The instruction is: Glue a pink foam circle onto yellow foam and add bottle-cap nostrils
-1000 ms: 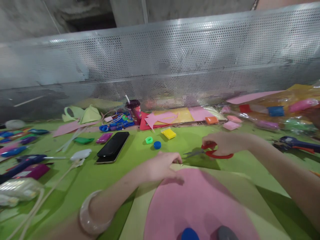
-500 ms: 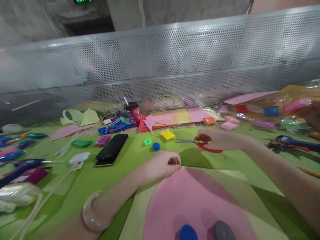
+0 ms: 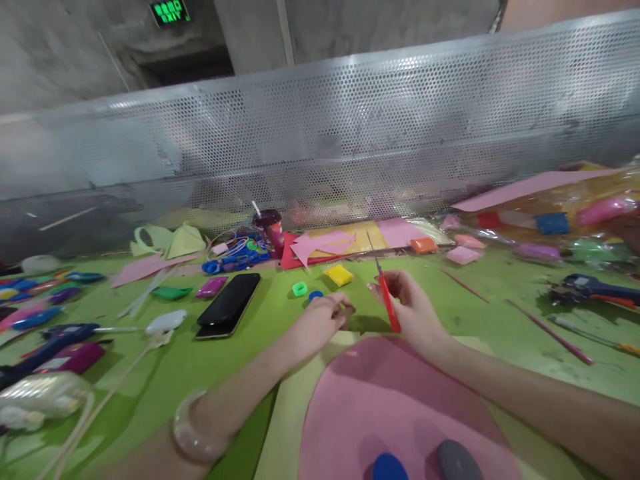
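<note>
My right hand (image 3: 417,313) is closed around red-handled scissors (image 3: 388,303), their blades pointing up and away, over the top edge of the pink rounded sheet (image 3: 400,400). Just left of it, my left hand (image 3: 320,323) has its fingers curled together; whatever is between them is hidden. Under the pink sheet lies a pale yellow-green sheet (image 3: 280,427). A blue round piece (image 3: 390,467) and a grey one (image 3: 459,460) rest on the pink near the bottom. Beyond my left hand are a blue lump (image 3: 315,295), a green ring (image 3: 299,289) and a yellow packet (image 3: 339,275).
A black phone (image 3: 230,303), a white-corded device (image 3: 167,322) and a glue gun (image 3: 55,337) lie left. A lidded cup (image 3: 271,233) stands by the perforated metal panel (image 3: 320,153). Right are another glue gun (image 3: 595,290), thin sticks (image 3: 550,331) and bagged coloured packets (image 3: 553,223).
My right hand has come in leftward and nearer, turning the scissors from pointing left to pointing up. My left hand has shifted slightly left, off the pink sheet's tip. The view has tilted slightly up.
</note>
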Available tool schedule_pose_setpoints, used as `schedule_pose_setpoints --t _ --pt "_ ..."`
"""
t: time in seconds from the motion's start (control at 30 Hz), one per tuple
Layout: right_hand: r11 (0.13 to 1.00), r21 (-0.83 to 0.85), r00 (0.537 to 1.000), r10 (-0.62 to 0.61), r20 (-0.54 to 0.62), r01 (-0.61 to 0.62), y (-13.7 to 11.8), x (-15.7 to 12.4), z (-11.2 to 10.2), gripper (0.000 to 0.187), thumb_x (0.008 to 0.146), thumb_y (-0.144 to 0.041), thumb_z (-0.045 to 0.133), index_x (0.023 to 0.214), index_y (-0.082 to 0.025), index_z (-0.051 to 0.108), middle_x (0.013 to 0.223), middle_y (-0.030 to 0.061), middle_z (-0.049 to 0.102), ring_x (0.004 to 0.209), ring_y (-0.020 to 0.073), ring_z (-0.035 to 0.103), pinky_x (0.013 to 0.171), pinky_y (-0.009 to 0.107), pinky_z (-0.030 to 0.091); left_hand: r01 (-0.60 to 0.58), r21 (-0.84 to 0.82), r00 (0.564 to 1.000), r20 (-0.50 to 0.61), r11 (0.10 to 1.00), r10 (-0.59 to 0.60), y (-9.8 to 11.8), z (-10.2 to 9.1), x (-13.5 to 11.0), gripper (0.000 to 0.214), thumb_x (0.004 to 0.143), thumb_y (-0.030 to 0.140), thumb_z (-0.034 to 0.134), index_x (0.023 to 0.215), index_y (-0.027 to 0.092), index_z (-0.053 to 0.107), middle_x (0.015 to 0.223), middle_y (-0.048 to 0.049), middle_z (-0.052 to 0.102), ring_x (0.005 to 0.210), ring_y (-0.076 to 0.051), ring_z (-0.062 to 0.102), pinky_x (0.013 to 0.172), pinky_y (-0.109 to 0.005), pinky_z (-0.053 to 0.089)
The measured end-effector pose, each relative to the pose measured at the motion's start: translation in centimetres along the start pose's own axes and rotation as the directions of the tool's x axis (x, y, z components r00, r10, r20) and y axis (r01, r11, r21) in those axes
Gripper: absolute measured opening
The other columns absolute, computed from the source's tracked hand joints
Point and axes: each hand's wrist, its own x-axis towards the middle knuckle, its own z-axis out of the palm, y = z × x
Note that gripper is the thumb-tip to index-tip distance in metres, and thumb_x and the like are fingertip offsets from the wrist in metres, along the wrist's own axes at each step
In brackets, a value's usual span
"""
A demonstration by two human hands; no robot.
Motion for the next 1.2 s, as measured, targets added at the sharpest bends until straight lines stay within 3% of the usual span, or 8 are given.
schedule_pose_setpoints --t 0.27,0.53,0.67,0.77,0.87,0.97,1.07,1.2 --pt "0.995 0.1 1.0 0.012 -0.022 -0.01 1.4 0.9 0.3 0.038 0.069 -0.056 0.062 0.083 -0.022 0.051 0.079 0.0026 0.058 0.075 0.0193 0.055 0.075 0.036 0.045 0.154 -0.142 0.988 0.029 0.978 -0.151 -0.7 -0.7 0.5 0.037 0.085 0.046 0.04 0.075 0.015 0.058 0.058 -0.0011 0.059 0.051 -0.013 0.053 0.053 -0.024 0.039" --pt "0.983 -0.161 0.99 -0.104 -0.09 0.089 1.7 1.9 -0.8 0.03 0.07 -0.036 0.063 0.092 -0.02 0.051 0.086 0.0052 0.061 0.079 0.0201 0.056 0.078 0.037 0.045 -0.028 -0.033 0.876 0.481 0.999 0.041 -1.6 -4.1 -0.3 0.034 0.063 0.034 0.071 0.09 0.016 0.061 0.075 -0.0004 0.063 0.067 -0.015 0.057 0.057 -0.022 0.042" --pt "0.972 -0.229 0.998 0.055 -0.005 -0.055 1.0 2.1 -1.1 0.022 0.069 -0.029 0.065 0.085 -0.021 0.053 0.085 0.0055 0.065 0.079 0.0213 0.06 0.075 0.037 0.046 -0.024 0.122 0.942 0.335 0.992 -0.018 -1.4 -3.6 -0.3 0.022 0.069 0.024 0.065 0.089 0.017 0.061 0.083 -0.0015 0.064 0.074 -0.016 0.058 0.061 -0.024 0.041" --pt "0.944 -0.204 0.929 0.303 0.212 -0.261 -0.1 2.0 -1.5 0.022 0.064 -0.03 0.071 0.074 -0.022 0.053 0.076 0.0053 0.068 0.072 0.0226 0.062 0.065 0.035 0.048 -0.103 0.405 0.991 0.118 0.909 0.06 -1.3 -3.0 -0.1 0.013 0.077 0.017 0.056 0.086 0.018 0.064 0.089 -0.0047 0.065 0.086 -0.021 0.057 0.073 -0.032 0.04" --pt "0.912 -0.155 0.834 0.411 0.368 -0.381 -1.1 1.8 -2.0 0.021 0.067 -0.036 0.068 0.068 -0.022 0.052 0.067 0.005 0.068 0.064 0.0204 0.063 0.058 0.032 0.048 -0.129 0.571 0.987 -0.008 0.811 0.163 -1.7 -2.6 0.4 0.013 0.082 0.018 0.054 0.081 0.021 0.067 0.092 -0.0052 0.064 0.098 -0.026 0.052 0.089 -0.047 0.032" --pt "0.904 -0.197 0.816 0.427 0.39 -0.379 -1.5 1.9 -2.3 0.021 0.068 -0.037 0.068 0.068 -0.021 0.053 0.07 0.0048 0.067 0.063 0.0181 0.062 0.057 0.029 0.048 -0.2 0.572 0.954 -0.07 0.795 0.291 -2.4 -2.1 0.7 0.01 0.082 0.022 0.058 0.08 0.024 0.068 0.096 -0.0032 0.063 0.108 -0.027 0.045 0.099 -0.057 0.014" --pt "0.915 -0.289 0.835 0.383 0.396 -0.283 -1.9 2.7 -3.1 0.02 0.066 -0.034 0.069 0.071 -0.02 0.056 0.075 0.0045 0.067 0.068 0.0183 0.061 0.058 0.028 0.047 -0.312 0.491 0.921 -0.055 0.813 0.386 -2.7 -1.7 0.7 0.009 0.081 0.024 0.059 0.08 0.025 0.068 0.102 -0.0026 0.06 0.115 -0.026 0.038 0.103 -0.055 0.005" --pt "0.773 -0.62 0.783 0.3 0.546 0.137 -3.8 4.1 -6.1 0.012 0.073 -0.03 0.061 0.079 -0.02 0.058 0.077 0.0026 0.065 0.062 0.0147 0.057 0.052 0.025 0.04 -0.46 0.35 0.885 0.108 0.816 0.453 -1.8 -1.0 0.0 0.011 0.083 0.019 0.056 0.082 0.025 0.065 0.104 -0.0013 0.059 0.114 -0.023 0.037 0.103 -0.05 0.012"
